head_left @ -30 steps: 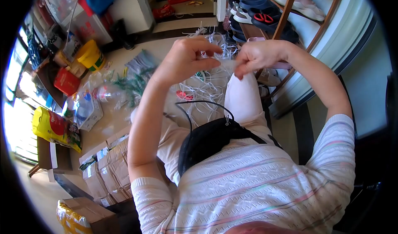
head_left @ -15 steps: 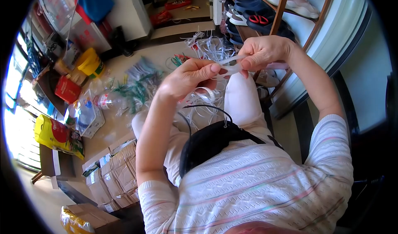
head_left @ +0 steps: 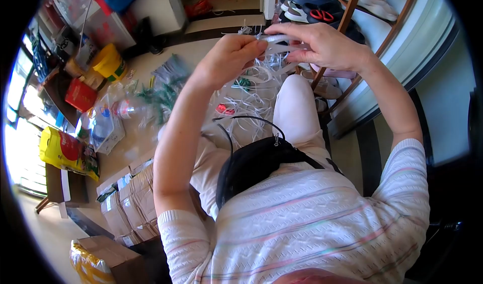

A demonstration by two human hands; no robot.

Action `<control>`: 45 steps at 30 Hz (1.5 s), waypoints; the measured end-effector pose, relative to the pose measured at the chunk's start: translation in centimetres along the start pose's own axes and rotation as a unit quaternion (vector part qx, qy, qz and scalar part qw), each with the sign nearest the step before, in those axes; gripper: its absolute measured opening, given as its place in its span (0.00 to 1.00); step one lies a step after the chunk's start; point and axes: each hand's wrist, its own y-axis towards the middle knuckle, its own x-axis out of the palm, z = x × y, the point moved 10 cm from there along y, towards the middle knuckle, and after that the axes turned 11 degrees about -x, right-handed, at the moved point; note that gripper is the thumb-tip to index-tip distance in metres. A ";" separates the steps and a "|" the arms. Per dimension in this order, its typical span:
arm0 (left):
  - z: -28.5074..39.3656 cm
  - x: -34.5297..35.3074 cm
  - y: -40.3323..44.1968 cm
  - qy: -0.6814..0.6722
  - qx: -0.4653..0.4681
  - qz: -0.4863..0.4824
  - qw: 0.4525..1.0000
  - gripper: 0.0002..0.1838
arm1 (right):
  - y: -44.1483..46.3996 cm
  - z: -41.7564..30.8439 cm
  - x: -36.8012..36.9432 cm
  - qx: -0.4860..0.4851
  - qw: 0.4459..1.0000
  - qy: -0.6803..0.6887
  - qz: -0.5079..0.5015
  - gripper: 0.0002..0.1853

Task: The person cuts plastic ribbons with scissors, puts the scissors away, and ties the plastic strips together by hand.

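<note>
My left hand (head_left: 229,57) is closed, thumb pressed against the fingers, on white plastic strips (head_left: 278,48) held up in front of me. My right hand (head_left: 329,45) is at the strips' other side, its fingers stretched out and the thumb apart from them. The strips run into the gap between that thumb and fingers; whether it touches them I cannot tell. Beneath the hands lies a tangled heap of white strips (head_left: 256,100) on the floor. A small coil of green strip (head_left: 243,83) and a red piece (head_left: 225,109) lie among them.
A wooden shoe rack (head_left: 347,14) with several shoes stands at the right. Taped cardboard boxes (head_left: 132,203) are at my lower left. Clear plastic bottles (head_left: 126,109), green tinsel-like material (head_left: 168,100), a yellow bucket (head_left: 109,62) and a red container (head_left: 80,94) occupy the left side.
Both hands have moved up and away from my body with the strips. My right hand has gone from a pinch to spread fingers. The heap below is more exposed.
</note>
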 end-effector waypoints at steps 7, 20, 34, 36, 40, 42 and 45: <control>1.4 -1.7 0.2 -0.111 0.019 0.033 0.993 0.18 | -0.3 -0.4 -1.2 -0.089 0.985 -0.095 0.114 0.21; -0.2 1.1 -0.2 -0.334 0.023 -0.128 0.934 0.29 | -1.2 4.7 -3.1 -0.112 0.960 0.033 0.256 0.14; 0.5 -5.6 0.1 0.106 0.149 0.196 0.963 0.09 | -0.4 3.2 1.9 -0.029 0.991 0.110 0.065 0.11; 0.2 -5.9 0.2 0.103 0.135 0.228 0.959 0.09 | -0.8 3.2 4.4 0.037 0.947 0.318 -0.022 0.15; -2.8 -2.5 2.0 0.084 0.037 0.202 0.975 0.13 | -0.6 3.0 1.5 0.036 0.861 0.494 0.112 0.18; -1.8 0.8 1.1 0.231 0.066 0.222 0.945 0.17 | -0.4 5.3 0.5 0.077 0.854 0.482 0.179 0.18; 1.1 4.1 -0.9 0.400 0.067 0.185 0.895 0.21 | -0.2 9.0 -1.7 0.040 0.948 0.135 0.287 0.18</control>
